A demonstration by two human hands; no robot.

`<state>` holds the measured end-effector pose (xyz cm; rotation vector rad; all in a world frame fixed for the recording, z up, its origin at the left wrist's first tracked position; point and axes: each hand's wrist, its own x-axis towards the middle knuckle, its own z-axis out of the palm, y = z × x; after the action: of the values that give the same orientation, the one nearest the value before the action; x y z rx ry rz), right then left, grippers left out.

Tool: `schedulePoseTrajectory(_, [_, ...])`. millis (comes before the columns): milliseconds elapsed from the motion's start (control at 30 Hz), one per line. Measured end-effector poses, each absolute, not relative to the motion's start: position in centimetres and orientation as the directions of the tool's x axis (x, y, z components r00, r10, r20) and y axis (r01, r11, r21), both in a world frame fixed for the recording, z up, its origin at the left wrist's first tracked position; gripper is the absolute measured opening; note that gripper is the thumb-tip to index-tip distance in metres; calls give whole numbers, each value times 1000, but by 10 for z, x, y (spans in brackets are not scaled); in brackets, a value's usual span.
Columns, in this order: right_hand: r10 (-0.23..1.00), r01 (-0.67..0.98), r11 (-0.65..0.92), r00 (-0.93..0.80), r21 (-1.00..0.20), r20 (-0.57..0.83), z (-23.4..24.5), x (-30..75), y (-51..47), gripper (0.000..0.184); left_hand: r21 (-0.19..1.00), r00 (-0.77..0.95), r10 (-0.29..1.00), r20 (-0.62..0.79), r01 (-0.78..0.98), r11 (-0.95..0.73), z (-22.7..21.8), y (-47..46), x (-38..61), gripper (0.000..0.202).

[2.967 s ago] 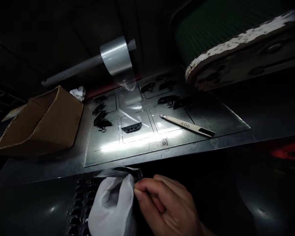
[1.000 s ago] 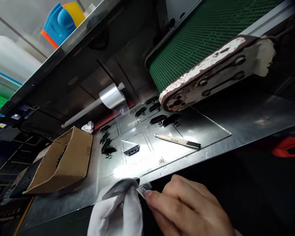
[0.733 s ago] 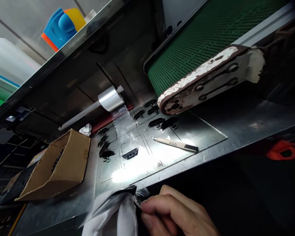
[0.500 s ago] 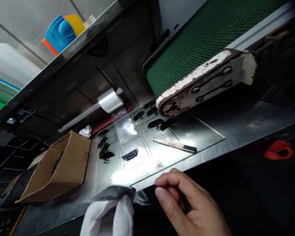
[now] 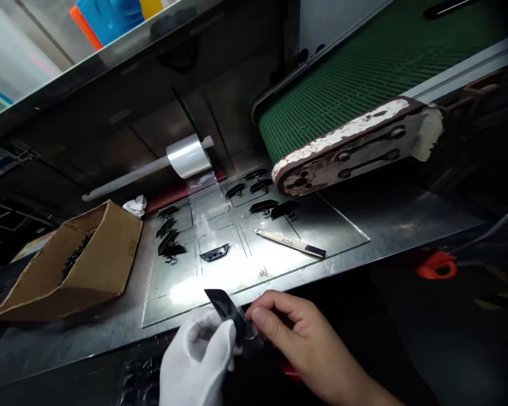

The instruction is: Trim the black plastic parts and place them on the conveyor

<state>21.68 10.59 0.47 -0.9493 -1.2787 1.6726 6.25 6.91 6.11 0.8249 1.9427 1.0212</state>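
My left hand (image 5: pixel 201 352), in a white glove, grips a glossy black plastic part (image 5: pixel 222 304) between thumb and fingers. The part is tilted, with its pointed end up and to the left. My bare right hand (image 5: pixel 298 335) pinches at the part's right edge, where a piece of clear film (image 5: pixel 249 330) shows; the fingertips partly hide it. Beyond my hands, a small black part with holes (image 5: pixel 214 253) lies on the clear sheet (image 5: pixel 232 282). To its right rests a utility knife (image 5: pixel 290 242) marked A06, its tip pointing left.
Several black parts (image 5: pixel 262 206) lie on the sheet. A roll of clear film (image 5: pixel 189 156) hangs on a bar behind it. At left stands a cardboard box (image 5: pixel 105 254) holding black pieces. A green conveyor belt (image 5: pixel 342 90) juts in at upper right; a red-handled tool (image 5: pixel 437 265) is below.
The black part has turned and risen in my left hand, so its glossy face shows. My right hand has come left to meet its edge. The view has shifted slightly.
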Motion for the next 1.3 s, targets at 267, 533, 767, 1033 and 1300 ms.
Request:
schedulePoseTrajectory(267, [879,43,-260,-403,-965,-255,0,210,103,47,927,-463,842,-276,102,360,49,57,38,30])
schedulePoseTrajectory(533, [609,-18,-566,-683,-824,-403,4,184,84,50,511,-69,774,629,787,-346,-3,10,9,42])
schedulePoseTrajectory(767, [576,143,-510,-676,-848,-460,-13,155,83,41,954,-374,906,-198,137,265,-36,-20,-18,16])
schedulePoseTrajectory(1033, [276,571,-130,-764,-811,-582,-112,114,54,47,732,-419,600,-682,-371,572,-94,-82,-47,17])
schedulePoseTrajectory(1300, [330,684,68,-702,-726,-631,-152,123,62,46,622,-699,115,-706,-534,573,-214,-88,-147,24])
